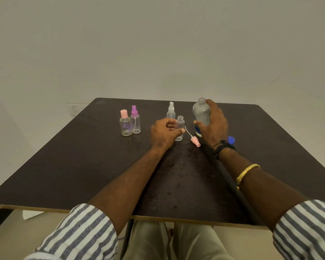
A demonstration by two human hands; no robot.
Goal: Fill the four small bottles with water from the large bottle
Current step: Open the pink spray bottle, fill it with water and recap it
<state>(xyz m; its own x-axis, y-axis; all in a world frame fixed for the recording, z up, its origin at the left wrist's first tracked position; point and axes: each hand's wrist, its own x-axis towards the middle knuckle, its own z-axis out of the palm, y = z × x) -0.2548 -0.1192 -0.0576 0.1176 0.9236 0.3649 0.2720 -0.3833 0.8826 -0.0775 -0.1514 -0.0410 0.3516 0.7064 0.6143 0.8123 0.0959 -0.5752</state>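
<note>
Left hand (pixel 166 133): fingers curled behind and thumb across the front of the open bottle (pixel 180 128), grasping it low on its clear body. This bottle stands upright on the counter (pixel 83 166), neck uncapped, right of centre. No water level can be made out in it.

Right hand (pixel 213 126): wrapped round the side of the large bottle (pixel 201 115), thumb at its lower front and fingers reaching up behind the shoulder. The large bottle is uncapped and near upright, just right of the open bottle but apart from it. Whether its base rests on the counter or hangs just above it cannot be told. A black wristband (pixel 223 146) sits at this wrist, and a gold bangle (pixel 247 172) lies farther up the forearm.

Between the two hands lies a pink spray head (pixel 195 142) on its side, with its thin tube pointing back towards the open bottle. A blue cap (pixel 231 140) shows just behind the right wrist.

Just behind the open bottle stands the white sprayer bottle (pixel 171 111), capped. Well to the left stand two more, side by side and almost touching — the purple sprayer bottle (pixel 135 120) and, on its left, the pink-capped bottle (pixel 125 123).

Both forearms cross the near edge of the dark counter, and the striped sleeves (pixel 83 233) are rolled back. A pale wall (pixel 158 44) rises behind.
</note>
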